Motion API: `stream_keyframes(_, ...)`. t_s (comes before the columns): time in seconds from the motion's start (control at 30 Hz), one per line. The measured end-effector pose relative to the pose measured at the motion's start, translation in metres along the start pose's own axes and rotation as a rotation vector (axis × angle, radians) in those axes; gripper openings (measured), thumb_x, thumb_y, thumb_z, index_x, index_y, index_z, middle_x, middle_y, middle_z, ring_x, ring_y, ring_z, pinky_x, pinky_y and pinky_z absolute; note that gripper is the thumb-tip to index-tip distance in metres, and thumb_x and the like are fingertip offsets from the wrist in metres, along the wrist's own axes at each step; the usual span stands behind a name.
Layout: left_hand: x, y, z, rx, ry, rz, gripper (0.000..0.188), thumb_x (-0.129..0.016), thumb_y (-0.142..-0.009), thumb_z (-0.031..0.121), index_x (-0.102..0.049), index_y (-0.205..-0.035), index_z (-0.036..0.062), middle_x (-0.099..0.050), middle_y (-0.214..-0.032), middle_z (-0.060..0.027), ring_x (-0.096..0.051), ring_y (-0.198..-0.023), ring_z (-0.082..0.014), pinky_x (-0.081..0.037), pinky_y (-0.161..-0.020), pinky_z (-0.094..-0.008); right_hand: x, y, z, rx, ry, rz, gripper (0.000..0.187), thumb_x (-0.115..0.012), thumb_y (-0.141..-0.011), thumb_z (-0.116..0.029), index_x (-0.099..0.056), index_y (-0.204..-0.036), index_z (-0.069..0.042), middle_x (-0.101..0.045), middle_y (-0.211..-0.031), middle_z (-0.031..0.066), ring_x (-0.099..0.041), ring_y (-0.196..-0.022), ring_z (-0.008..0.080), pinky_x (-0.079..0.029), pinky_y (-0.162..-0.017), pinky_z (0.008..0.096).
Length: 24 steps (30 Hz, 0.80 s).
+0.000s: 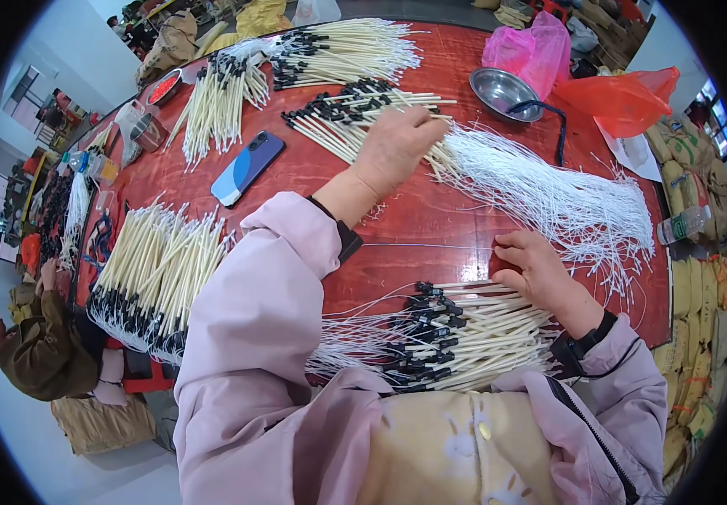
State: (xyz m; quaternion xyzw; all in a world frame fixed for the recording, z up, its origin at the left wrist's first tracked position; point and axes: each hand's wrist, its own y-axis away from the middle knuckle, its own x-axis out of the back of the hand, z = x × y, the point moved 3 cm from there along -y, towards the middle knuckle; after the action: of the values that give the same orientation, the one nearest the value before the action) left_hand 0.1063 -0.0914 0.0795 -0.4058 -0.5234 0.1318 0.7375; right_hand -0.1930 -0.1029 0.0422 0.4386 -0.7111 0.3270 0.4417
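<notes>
The red table (380, 273) spans mid-frame. Upper centre, the left hand (399, 145) covers pale sticks (323, 136), its grip hidden: I cannot tell its hold. Right of centre, the right hand's (542, 268) thumb and fingers stand apart, a white string (431, 245) reaching them, hold unclear. Sacks (696, 316) line the right edge; a co-worker (47, 349) is lower left.

- Under all my fingers, I see the red table (431, 220).
- Below the right fingers (511, 255), the sticks (498, 324) are cream, with black ends (431, 316).
- Right of the left fingers (435, 129), the strings (540, 185) are white.
- Left of those fingers, I notice the phone (250, 168), with curved patches of light and dark blue.
- Beyond them, to the right, one bag (540, 55) is bright pink.
</notes>
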Motion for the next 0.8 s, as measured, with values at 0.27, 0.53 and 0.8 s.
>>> stream_keyframes(0.27, 0.025, 0.045, 0.061, 0.113, 0.155, -0.145, 0.023, -0.064, -0.084, 0.009, -0.068, -0.107, 0.0088, -0.058, -0.088, -0.0117, -0.063, -0.08, -0.0326, -0.05, -0.075, -0.0444, -0.001, 0.0, -0.005, -0.006, -0.034, -0.008, 0.045, -0.076, -0.084, -0.031, -0.073, -0.114, 0.002, -0.065, -0.127, 0.0179, -0.059, -0.118, 0.0363, -0.046, -0.102, 0.0437)
stream_keyframes(0.53, 0.092, 0.138, 0.056, 0.51, 0.073, -0.161, 0.017, -0.064, -0.09, 0.005, -0.068, -0.106, 0.0028, -0.064, -0.093, -0.0163, -0.064, -0.087, -0.0386, -0.052, -0.076, -0.0455, -0.003, 0.0, 0.003, -0.02, -0.04, -0.007, 0.043, -0.075, -0.086, -0.03, -0.073, -0.115, 0.002, -0.064, -0.128, 0.0167, -0.059, -0.119, 0.0354, -0.045, -0.103, 0.0429)
stream_keyframes(0.8, 0.117, 0.192, 0.047, 0.817, 0.076, -0.24, 0.008, -0.068, -0.088, 0.002, -0.07, -0.096, 0.0003, -0.065, -0.092, -0.0175, -0.065, -0.083, -0.0374, -0.052, -0.073, -0.0429, -0.003, 0.005, 0.001, -0.063, -0.037, -0.019, 0.045, -0.075, -0.086, -0.03, -0.072, -0.117, 0.002, -0.062, -0.131, 0.0159, -0.057, -0.122, 0.0347, -0.044, -0.105, 0.0425)
